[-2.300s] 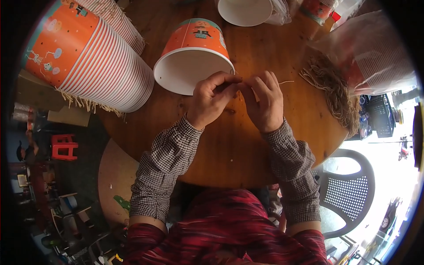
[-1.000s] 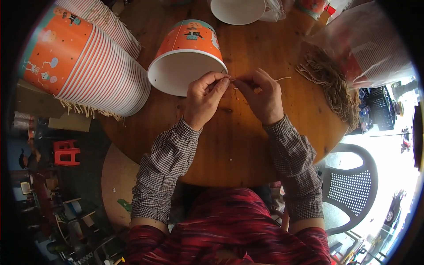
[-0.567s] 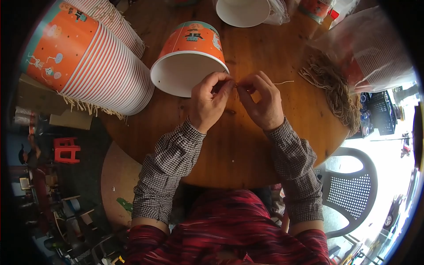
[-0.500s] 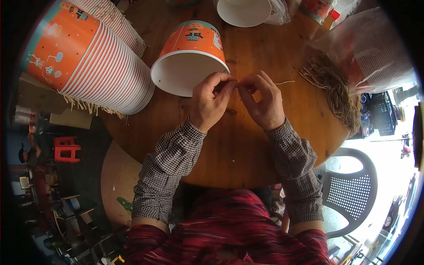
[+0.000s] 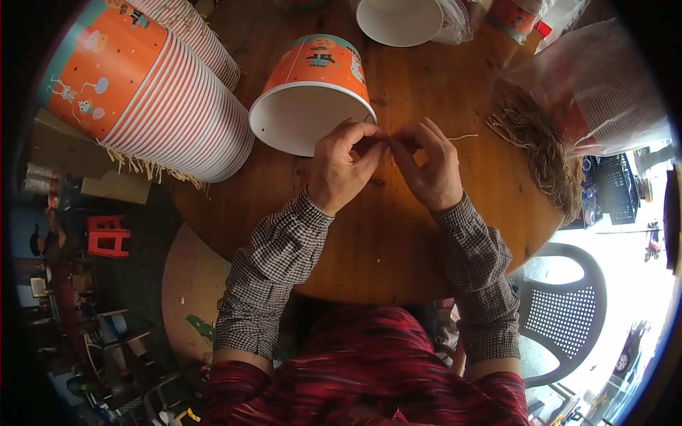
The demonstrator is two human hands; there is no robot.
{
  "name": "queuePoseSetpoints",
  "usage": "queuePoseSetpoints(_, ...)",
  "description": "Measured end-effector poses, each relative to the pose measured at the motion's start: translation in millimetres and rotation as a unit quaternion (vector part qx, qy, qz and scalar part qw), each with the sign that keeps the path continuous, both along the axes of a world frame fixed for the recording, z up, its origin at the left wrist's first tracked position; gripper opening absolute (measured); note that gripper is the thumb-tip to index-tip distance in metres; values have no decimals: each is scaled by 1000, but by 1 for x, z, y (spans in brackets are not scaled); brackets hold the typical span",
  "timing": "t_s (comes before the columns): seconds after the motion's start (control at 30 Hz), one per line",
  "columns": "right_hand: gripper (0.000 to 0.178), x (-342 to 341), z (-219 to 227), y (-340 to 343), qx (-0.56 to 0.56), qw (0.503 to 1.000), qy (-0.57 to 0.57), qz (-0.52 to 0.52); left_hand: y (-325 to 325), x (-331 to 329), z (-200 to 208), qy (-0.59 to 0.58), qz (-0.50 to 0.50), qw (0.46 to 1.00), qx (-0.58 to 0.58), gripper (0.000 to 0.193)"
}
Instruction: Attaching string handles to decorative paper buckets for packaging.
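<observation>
My left hand [image 5: 345,165] and my right hand [image 5: 432,166] meet fingertip to fingertip over the wooden table [image 5: 387,234]. Both are closed in a pinch on a thin tan cord [image 5: 465,135], whose loose end sticks out past the right fingers. The rest of the cord is mostly covered by my fingers. Just beyond my left hand, an orange paper bucket [image 5: 323,67] with cartoon figures lies on its side, its white mouth toward me. A small dark hole shows near the left of its rim, and my left fingers overlap the right side of the rim.
Tall stacks of matching buckets [image 5: 177,106] lean at the left. A bundle of tan cords [image 5: 540,153] lies at the right, beside plastic-wrapped buckets [image 5: 604,92]. Another white bucket [image 5: 400,21] sits at the far side. A grey chair [image 5: 561,312] stands right of the table.
The view has shifted slightly, so the surroundings sit a little further right. My hands keep their pinch, and the fingertips have drawn closer together.
</observation>
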State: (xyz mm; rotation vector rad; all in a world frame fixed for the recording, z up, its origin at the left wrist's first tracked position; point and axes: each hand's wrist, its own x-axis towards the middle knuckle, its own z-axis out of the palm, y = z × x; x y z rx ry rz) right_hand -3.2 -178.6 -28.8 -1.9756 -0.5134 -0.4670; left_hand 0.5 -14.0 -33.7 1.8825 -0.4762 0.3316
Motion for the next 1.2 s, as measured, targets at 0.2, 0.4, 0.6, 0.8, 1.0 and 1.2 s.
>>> queuePoseSetpoints(0.2, 11, 0, 0, 1, 1, 1000, -2, 4, 0, 1, -1, -27, 21, 999, -14, 8)
queuePoseSetpoints(0.4, 10, -1, 1, 3, 3, 1000, 3, 0, 6, 3, -2, 155, -54, 978, -126, 8)
queuePoseSetpoints(0.6, 10, -1, -1, 5, 11, 1000, 10, -7, 9, 7, -3, 209, -117, 955, -175, 13)
queuePoseSetpoints(0.8, 10, 1, -5, 4, 37, 998, 48, 9, 15, 9, 4, 306, -170, 912, -213, 16)
queuePoseSetpoints(1.0, 9, 5, -12, 3, 117, 985, 125, 19, 14, 10, -5, 387, -185, 847, -314, 15)
queuePoseSetpoints(1.2, 13, 1, -9, 0, 180, 967, 167, 71, 11, 6, -4, 411, -180, 805, -388, 13)
